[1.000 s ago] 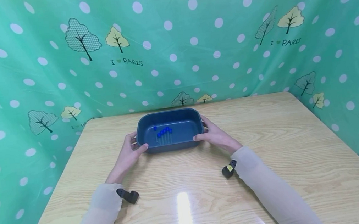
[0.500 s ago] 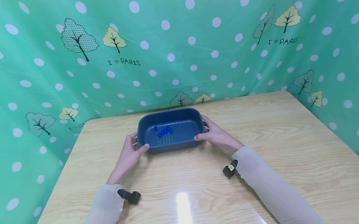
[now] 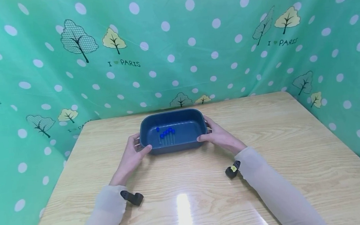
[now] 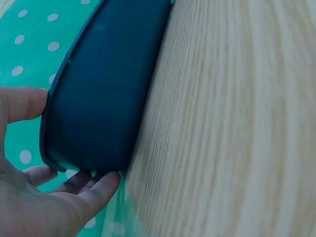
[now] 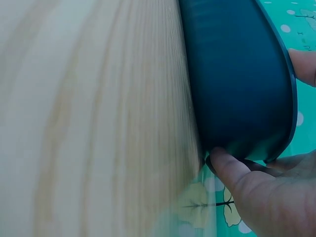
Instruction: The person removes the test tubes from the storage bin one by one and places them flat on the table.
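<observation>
A dark blue rectangular tub with rounded corners sits at the far middle of the table, its open side up. My left hand grips its left end, thumb on the near rim and fingers around the end wall. At the opposite end my right hand holds the tub the same way. Inside lie several small blue pieces, most in a slanting row and one apart at the left; their kind is too small to tell. Both wrist views show the tub's outer wall close against the tabletop, fingertips low on its ends.
The wooden table stretches out in front and to both sides of the tub. A green dotted curtain with tree prints hangs behind the table and along its sides. A bright light reflection falls on the near tabletop.
The tub has shifted slightly to the right, with both hands still gripping its ends. The small blue pieces inside have kept their arrangement. My head view has turned a little.
</observation>
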Tool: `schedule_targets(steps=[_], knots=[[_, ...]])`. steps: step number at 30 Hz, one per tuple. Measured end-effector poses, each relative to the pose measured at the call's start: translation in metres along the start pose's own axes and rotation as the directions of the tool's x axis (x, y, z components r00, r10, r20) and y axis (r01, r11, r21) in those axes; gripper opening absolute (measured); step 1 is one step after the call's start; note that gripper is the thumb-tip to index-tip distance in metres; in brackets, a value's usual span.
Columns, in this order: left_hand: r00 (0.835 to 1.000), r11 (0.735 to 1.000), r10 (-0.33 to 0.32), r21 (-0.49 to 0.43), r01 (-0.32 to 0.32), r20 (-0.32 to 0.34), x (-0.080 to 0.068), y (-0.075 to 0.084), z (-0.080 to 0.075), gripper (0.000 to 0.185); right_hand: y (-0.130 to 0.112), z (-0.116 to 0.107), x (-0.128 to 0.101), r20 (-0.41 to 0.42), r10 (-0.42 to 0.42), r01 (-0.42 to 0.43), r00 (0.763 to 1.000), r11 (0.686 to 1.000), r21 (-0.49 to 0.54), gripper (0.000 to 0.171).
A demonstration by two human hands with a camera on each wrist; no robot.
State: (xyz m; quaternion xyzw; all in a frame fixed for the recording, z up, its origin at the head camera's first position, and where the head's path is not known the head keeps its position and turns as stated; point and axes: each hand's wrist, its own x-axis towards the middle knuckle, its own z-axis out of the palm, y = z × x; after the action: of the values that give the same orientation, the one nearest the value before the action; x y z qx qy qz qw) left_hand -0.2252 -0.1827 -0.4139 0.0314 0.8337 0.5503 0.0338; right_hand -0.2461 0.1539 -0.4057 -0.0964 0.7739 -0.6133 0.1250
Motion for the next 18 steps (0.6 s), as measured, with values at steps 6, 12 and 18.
schedule_targets(steps=[6,12,18], knots=[[1.0,1.0,-0.004,-0.007,0.004,0.01,-0.0006,0.0005,0.0034,0.077,0.0009,-0.002,-0.0028,-0.012,0.009,-0.009,1.0,1.0,-0.018,0.102],[1.0,1.0,-0.004,0.008,0.004,0.009,-0.0008,0.0015,0.0061,0.076,0.0021,-0.0054,-0.0041,0.0,0.003,-0.003,1.0,1.0,-0.011,0.101],[1.0,1.0,0.006,-0.014,-0.005,0.006,0.0002,0.002,0.0083,0.074,0.0039,-0.0073,-0.0035,-0.004,-0.008,0.008,1.0,0.999,-0.036,0.1]])
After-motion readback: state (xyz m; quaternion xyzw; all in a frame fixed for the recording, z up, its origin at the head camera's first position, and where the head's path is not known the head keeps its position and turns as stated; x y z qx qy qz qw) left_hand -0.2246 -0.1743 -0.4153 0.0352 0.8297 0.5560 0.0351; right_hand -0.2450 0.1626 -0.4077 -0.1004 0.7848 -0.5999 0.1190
